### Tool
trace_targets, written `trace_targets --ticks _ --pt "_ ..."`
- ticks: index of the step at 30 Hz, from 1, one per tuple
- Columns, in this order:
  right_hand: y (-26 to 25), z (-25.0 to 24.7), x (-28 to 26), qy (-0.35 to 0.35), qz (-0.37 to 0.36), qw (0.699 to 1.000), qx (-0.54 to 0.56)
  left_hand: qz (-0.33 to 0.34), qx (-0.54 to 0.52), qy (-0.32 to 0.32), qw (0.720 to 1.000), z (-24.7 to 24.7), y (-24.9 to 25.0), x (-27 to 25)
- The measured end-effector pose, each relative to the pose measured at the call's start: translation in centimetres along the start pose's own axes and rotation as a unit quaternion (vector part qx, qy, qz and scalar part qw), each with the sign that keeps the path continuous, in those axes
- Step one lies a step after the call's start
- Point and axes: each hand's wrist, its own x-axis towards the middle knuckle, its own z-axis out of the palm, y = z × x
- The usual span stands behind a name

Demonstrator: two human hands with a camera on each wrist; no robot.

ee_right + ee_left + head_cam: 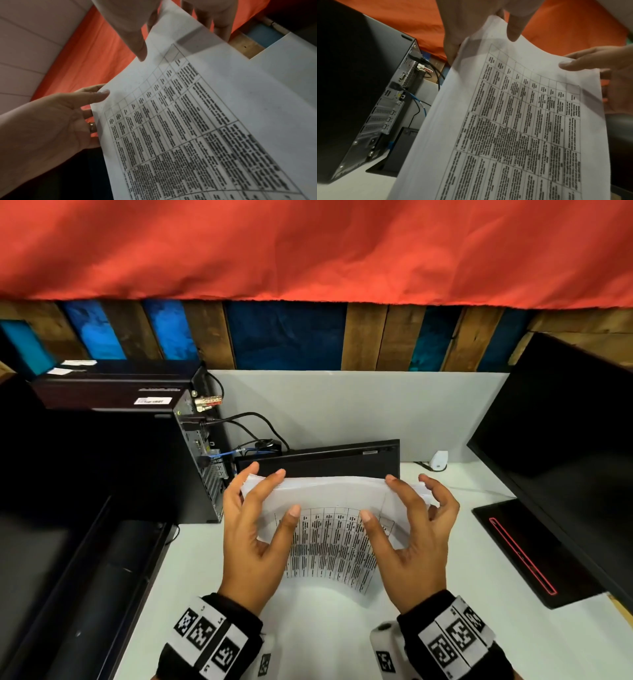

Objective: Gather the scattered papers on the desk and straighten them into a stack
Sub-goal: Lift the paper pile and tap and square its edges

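A stack of white papers (329,542), its front sheet printed with a dense table, stands on its lower edge on the white desk (479,628) and bows toward me. My left hand (285,494) pinches the upper left corner, thumb on the front, fingers behind. My right hand (378,497) pinches the upper right corner the same way. In the left wrist view the papers (513,121) fill the frame, with the left hand (484,33) at the top edge. The right wrist view shows the papers (197,121) held by the right hand (180,40).
A black computer tower (191,467) with plugged cables (253,422) stands close on the left. A black keyboard (325,460) leans on the grey partition just behind the papers. A dark monitor (565,440) and its base (524,549) sit at the right.
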Motion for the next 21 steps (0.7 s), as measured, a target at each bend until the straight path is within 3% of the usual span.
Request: trace_targets --ticks 3,8,12,15,18,21 --pt "-0.3 0.3 -0.3 -0.014 0.000 1.000 0.007 0.006 -0.013 -0.013 1.000 0.1 0.5 -0.4" --pt "-0.5 0.7 -0.3 0.001 0.018 1.000 -0.009 -0.019 -0.001 0.030 0.999 0.1 0.2 0.1" --pt "-0.7 1.0 -0.5 -0.008 0.023 0.999 0.021 -0.007 -0.016 0.008 1.000 0.9 0.8 -0.7" --pt "-0.6 0.8 -0.4 0.011 0.028 0.999 0.012 -0.010 -0.005 0.036 0.999 0.6 0.4 0.1" --pt "-0.7 1.0 -0.5 0.007 0.022 1.000 0.020 0.000 -0.009 0.016 1.000 0.8 0.8 0.1" --pt "-0.7 1.2 -0.6 0.003 0.028 0.999 0.025 -0.031 -0.034 0.042 0.998 1.0 0.8 0.1"
